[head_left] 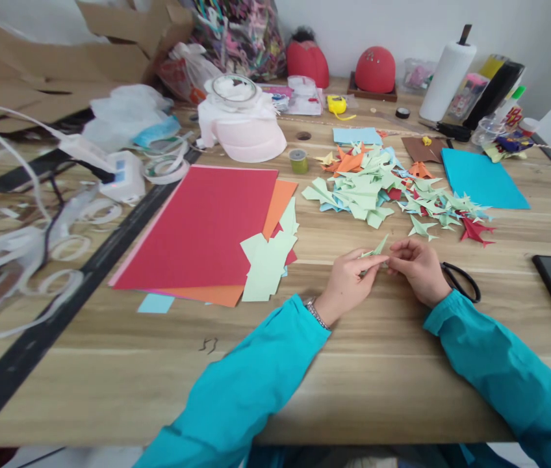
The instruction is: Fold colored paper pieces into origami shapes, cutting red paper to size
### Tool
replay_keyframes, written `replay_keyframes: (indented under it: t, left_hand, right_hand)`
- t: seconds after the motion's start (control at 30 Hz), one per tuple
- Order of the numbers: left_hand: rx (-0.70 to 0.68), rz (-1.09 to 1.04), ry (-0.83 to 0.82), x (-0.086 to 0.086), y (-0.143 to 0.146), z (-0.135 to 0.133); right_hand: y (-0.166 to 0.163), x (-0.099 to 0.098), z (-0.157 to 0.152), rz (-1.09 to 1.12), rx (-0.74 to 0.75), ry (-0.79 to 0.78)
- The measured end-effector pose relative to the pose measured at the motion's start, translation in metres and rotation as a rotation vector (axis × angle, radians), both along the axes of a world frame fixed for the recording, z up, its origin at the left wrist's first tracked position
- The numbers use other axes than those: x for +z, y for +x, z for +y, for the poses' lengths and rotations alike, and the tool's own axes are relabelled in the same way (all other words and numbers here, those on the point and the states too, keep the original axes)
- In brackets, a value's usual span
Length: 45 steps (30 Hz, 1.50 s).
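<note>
Wood-grain counter, pale wall at far side. Left hand pinches green folded paper, near side of paper pile; right hand narrowed beside it, hold unclear. Judgement: anchor left, crease gently with right.
</note>
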<state>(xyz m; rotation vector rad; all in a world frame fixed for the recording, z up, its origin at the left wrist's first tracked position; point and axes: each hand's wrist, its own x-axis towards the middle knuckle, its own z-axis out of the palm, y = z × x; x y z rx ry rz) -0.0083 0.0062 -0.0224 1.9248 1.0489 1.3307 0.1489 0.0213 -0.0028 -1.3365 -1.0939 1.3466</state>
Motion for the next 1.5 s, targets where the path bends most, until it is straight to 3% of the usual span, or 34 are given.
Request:
replay_keyframes:
  t: [0.2,0.37,0.5,0.8,1.2,1.5]
  left_hand:
    - [0.019,-0.085,-0.139,0.003,-0.001,0.002]
    - [-0.082,-0.322,-0.49,0.01,-0.004,0.005]
    - [-0.115,-0.415,-0.608,0.016,-0.007,0.007]
    - [-0.155,-0.409,-0.671,0.018,-0.01,0.009]
    - [-0.222,-0.401,-0.68,0.017,-0.015,0.013]
    - [-0.355,-0.303,-0.7,0.014,-0.025,0.02]
  right_hand:
    - [0.004,0.001,0.0,0.03,0.115,0.011]
    - [0.005,-0.002,-0.002,-0.02,0.199,0.194]
    - [0.004,-0.002,-0.005,-0.078,0.247,0.361]
    - [0.007,0.001,-0.006,-0.254,0.267,0.526]
    - [0.007,-0.003,-0.006,-0.207,0.291,0.428]
    - [0.007,-0.003,-0.008,-0.233,0.344,0.434]
